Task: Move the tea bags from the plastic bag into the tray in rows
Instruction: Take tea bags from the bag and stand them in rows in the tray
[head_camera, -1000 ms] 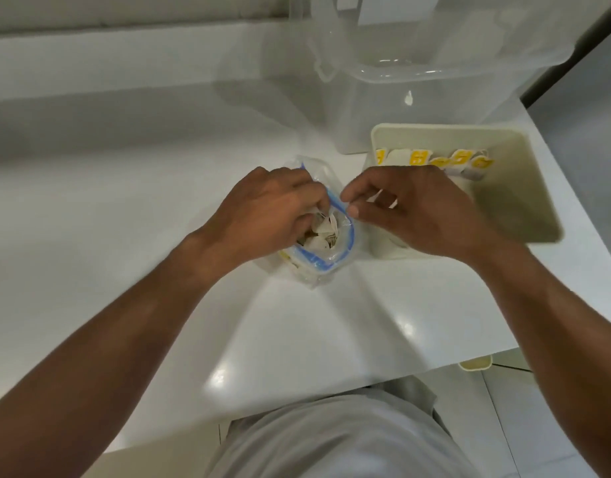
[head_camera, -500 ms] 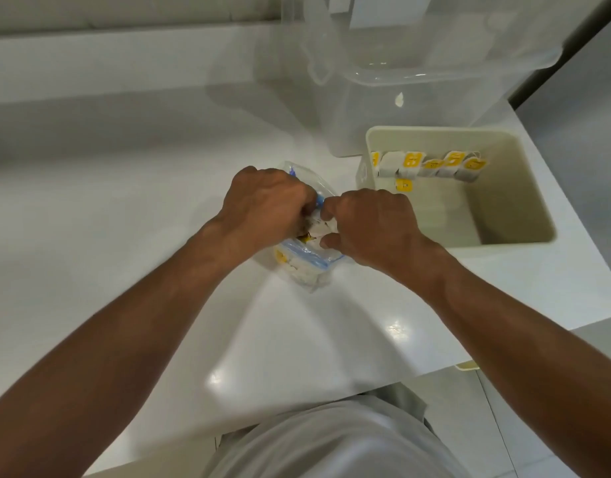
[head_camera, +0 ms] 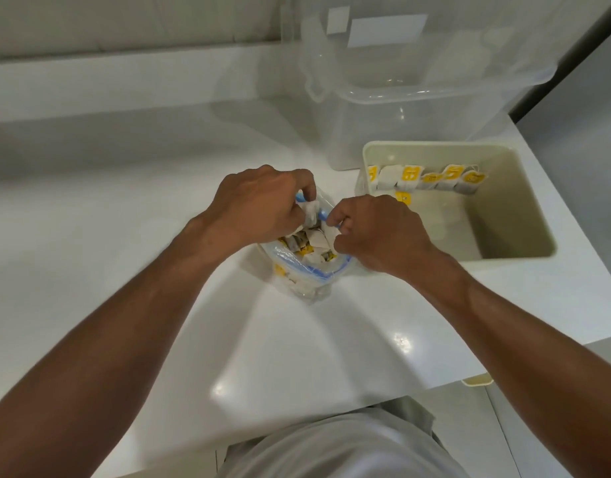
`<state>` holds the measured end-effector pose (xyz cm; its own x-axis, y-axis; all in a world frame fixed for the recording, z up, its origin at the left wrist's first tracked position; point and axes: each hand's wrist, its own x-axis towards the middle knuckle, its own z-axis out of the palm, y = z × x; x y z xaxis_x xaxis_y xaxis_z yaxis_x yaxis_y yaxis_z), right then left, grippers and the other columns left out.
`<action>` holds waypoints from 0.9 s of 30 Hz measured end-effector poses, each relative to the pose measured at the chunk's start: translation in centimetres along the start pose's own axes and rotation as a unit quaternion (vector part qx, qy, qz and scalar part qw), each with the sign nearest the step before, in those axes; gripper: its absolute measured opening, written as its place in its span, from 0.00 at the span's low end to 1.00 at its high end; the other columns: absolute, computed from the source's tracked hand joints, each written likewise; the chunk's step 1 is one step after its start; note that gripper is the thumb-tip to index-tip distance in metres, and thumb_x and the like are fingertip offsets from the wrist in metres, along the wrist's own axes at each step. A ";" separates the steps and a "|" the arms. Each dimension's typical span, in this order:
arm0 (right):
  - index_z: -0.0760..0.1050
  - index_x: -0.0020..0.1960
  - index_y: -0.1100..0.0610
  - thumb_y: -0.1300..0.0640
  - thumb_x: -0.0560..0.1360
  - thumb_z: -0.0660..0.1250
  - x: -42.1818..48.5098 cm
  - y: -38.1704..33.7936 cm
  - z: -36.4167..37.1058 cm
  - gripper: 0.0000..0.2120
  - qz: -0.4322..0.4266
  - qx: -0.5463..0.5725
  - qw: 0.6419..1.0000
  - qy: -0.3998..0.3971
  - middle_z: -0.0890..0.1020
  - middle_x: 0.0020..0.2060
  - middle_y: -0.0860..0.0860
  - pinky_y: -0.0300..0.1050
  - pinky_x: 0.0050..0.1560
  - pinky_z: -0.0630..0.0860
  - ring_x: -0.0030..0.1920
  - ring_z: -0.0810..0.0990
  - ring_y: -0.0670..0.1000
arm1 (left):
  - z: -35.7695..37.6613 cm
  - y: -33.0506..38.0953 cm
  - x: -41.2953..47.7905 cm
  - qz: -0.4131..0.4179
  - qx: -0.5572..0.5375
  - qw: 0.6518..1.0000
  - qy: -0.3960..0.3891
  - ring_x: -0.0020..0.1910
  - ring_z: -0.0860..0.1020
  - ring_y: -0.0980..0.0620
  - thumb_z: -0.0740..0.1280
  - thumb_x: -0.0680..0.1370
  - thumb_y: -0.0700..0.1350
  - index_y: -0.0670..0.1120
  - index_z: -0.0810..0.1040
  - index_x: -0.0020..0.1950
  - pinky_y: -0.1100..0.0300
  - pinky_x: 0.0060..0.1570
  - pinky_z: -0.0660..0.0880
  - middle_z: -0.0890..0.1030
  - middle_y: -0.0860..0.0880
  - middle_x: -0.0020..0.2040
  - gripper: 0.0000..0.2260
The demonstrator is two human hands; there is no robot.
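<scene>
White worktop (head_camera: 125,201), pick-up step: left hand (head_camera: 259,205) gripping plastic bag (head_camera: 307,284) rim, right hand (head_camera: 380,236) fingers (head_camera: 335,215) pinching a tea bag (head_camera: 323,238); next, lifting clear toward tray (head_camera: 435,144), extending its rows

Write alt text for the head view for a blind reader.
A person's left hand holds open a plastic bag of tea bags on a white counter while the right hand pinches a tea bag at its mouth. Beside it, a cream tray holds a row of tea bags along its far wall.
</scene>
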<state>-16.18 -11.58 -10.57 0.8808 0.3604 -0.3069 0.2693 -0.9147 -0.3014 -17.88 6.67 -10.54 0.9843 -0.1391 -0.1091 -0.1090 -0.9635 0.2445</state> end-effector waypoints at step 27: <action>0.83 0.44 0.46 0.52 0.72 0.74 0.3 1.1 -1.5 0.02 -0.095 0.237 0.965 0.063 0.81 0.35 0.42 0.33 0.42 0.72 0.37 0.78 0.40 | -2.8 -0.4 -1.1 -0.055 -0.255 0.965 -0.012 0.38 0.82 0.61 0.68 0.77 0.41 0.58 0.81 0.53 0.58 0.41 0.79 0.83 0.54 0.40 0.12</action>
<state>-15.03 -12.76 -9.64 0.8815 0.4609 -0.1025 0.2482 -0.6371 -0.7297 -18.49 7.88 -7.81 0.9818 -0.0542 -0.1819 0.0838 -0.7358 0.6720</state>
